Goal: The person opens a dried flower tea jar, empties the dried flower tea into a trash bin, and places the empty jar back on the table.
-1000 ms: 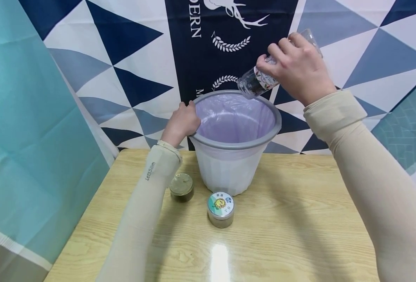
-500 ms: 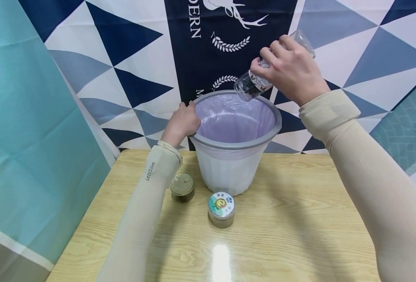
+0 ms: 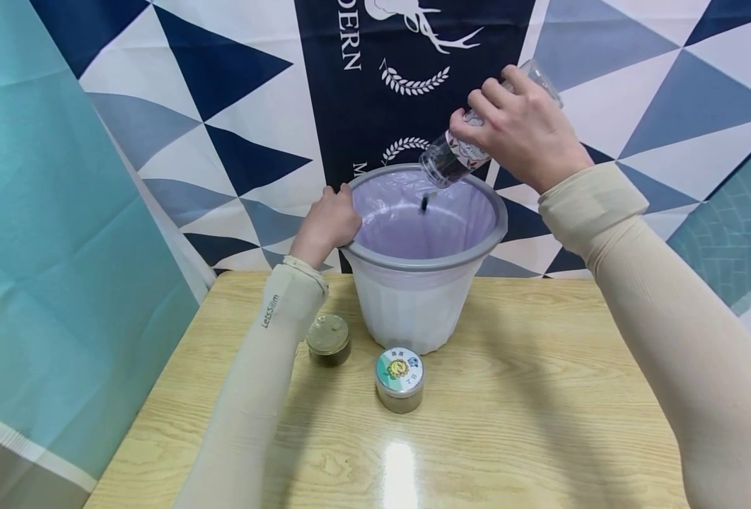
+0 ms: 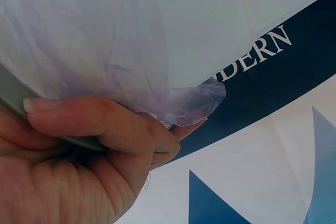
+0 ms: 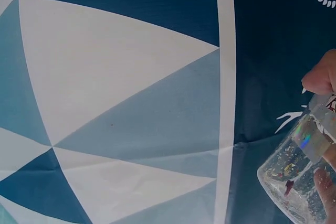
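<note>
My left hand (image 3: 327,223) grips the grey rim of a white bin (image 3: 414,304) at its left side. In the left wrist view its fingers curl round the rim and the purple liner bag (image 4: 121,40). My right hand (image 3: 518,131) holds a clear bottle (image 3: 442,159) with a printed label, tilted mouth-down over the bin's back right rim. Dark contents show near the bottle's mouth, and a small dark clump (image 3: 424,203) is in the air below it. Small bits cling inside the bottle's base (image 5: 289,182) in the right wrist view.
A round tin with a sunflower-printed lid (image 3: 399,371) stands on the wooden table (image 3: 509,424) before the bin. Left of it, near my left forearm, is a jar with a gold lid (image 3: 329,336). A patterned cloth (image 3: 248,92) hangs behind.
The right hand has brought the tilted bottle slightly left and down, further over the bin. A dark clump has dropped from its mouth. The left hand has stayed on the rim.
</note>
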Demonstrator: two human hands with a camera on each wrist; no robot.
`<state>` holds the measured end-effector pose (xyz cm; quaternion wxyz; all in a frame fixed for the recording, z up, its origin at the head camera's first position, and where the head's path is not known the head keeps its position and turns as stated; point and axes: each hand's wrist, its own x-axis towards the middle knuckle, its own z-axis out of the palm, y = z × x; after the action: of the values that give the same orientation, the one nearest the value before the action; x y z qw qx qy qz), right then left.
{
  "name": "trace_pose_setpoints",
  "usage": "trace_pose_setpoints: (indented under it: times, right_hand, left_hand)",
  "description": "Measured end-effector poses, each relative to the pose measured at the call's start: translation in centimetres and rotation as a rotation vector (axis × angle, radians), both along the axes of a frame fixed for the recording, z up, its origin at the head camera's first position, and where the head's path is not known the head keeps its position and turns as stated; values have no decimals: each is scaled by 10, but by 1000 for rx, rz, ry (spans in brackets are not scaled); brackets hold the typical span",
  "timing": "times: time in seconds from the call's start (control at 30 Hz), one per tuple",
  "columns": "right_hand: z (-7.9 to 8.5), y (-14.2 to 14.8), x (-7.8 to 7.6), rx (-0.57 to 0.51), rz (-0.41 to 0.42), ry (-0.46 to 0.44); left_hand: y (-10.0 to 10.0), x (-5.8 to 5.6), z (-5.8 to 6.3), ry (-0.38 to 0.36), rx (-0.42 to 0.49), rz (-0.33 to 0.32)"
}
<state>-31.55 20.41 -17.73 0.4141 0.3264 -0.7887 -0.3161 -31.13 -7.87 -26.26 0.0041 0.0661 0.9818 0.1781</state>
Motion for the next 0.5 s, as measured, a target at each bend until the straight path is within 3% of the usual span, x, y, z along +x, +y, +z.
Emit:
trace_pose_setpoints:
  times: [0.5]
  right_hand:
    - [0, 7, 0, -21, 35, 16]
  left_hand:
    - [1, 2, -1, 22, -10, -3]
